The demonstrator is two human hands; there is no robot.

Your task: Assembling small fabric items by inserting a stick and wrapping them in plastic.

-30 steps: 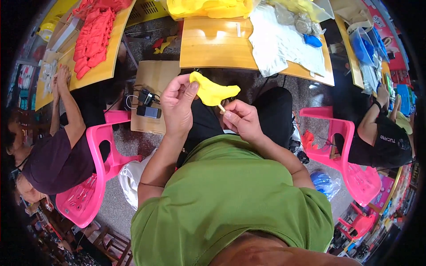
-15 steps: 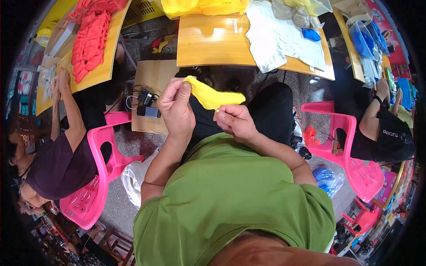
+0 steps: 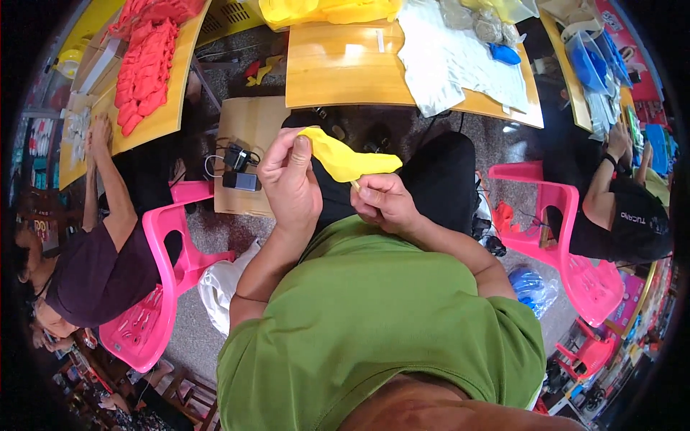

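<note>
The person's wide green short-sleeved shirt (image 3: 381,302) fills the lower middle of the view, below a glossy yellow-brown wooden table (image 3: 345,72). Curved pink plastic chairs stand at either side, one at left (image 3: 167,294) and one at right (image 3: 569,230). A flat white sheet (image 3: 428,72) covers part of the table's right side, a bright yellow heap of soft-looking material (image 3: 330,11) lies at its far edge, and a red heap of bunched pieces (image 3: 147,75) covers much of a second wooden table (image 3: 175,111) at left. Both bare hands are raised over the person's lap, just short of the near table edge. The left hand (image 3: 291,178) has a closed grip, thumb against fingers, pinching the upper-left end of a bright yellow, curved piece of thin, soft-looking material (image 3: 338,158). The right hand (image 3: 387,201) has its grip closed, fingers curled, at the piece's lower edge, the tapered right end jutting out above them. Between the thumb and fingertips shows a short, thin, pale-yellow rod (image 3: 355,185); its lower part is hidden by the right hand.
</note>
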